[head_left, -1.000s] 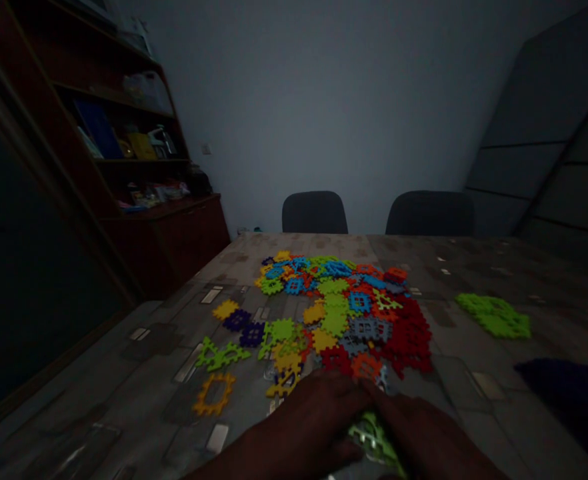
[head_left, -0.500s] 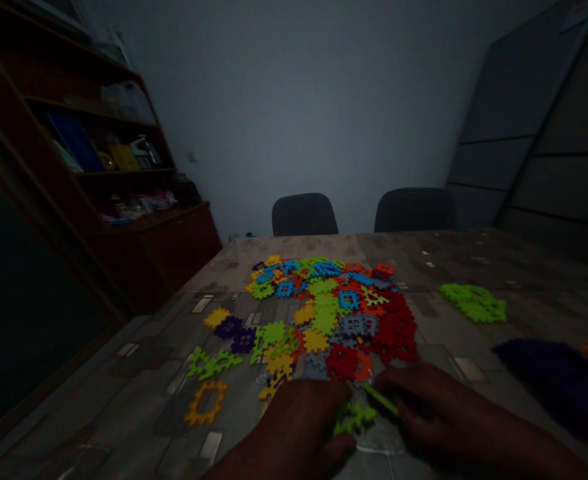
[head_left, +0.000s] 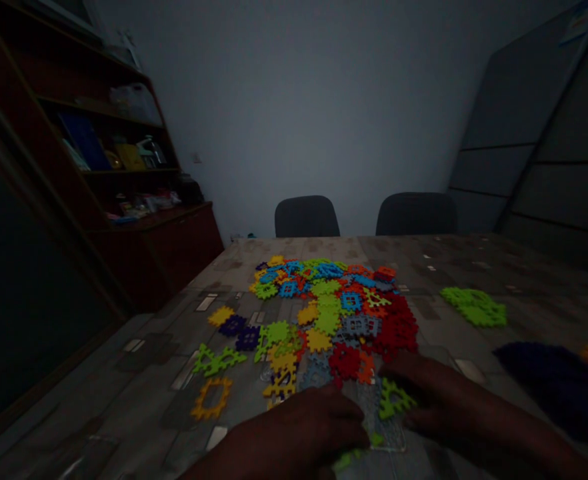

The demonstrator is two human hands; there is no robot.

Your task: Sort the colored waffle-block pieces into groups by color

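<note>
A heap of flat interlocking plastic pieces (head_left: 334,310) in red, green, blue, yellow, orange and purple lies in the middle of the table (head_left: 139,380). My right hand (head_left: 429,397) is at the near edge of the heap, fingers curled on a green toothed piece (head_left: 393,400). My left hand (head_left: 304,430) is closed low beside it, with a bit of another green piece (head_left: 347,459) showing under its fingers. A clear piece (head_left: 381,427) lies between the two hands.
A green group of pieces (head_left: 474,307) lies at the right, a dark purple group (head_left: 549,370) nearer. An orange frame piece (head_left: 209,399) and green triangles (head_left: 217,360) lie at the left. Two dark chairs (head_left: 307,217) stand behind the table. Wooden shelves (head_left: 114,160) fill the left wall.
My hands have drawn apart. The right hand has carried a green piece to the right, while the left stays closed near the table's front. The view shifted slightly.
</note>
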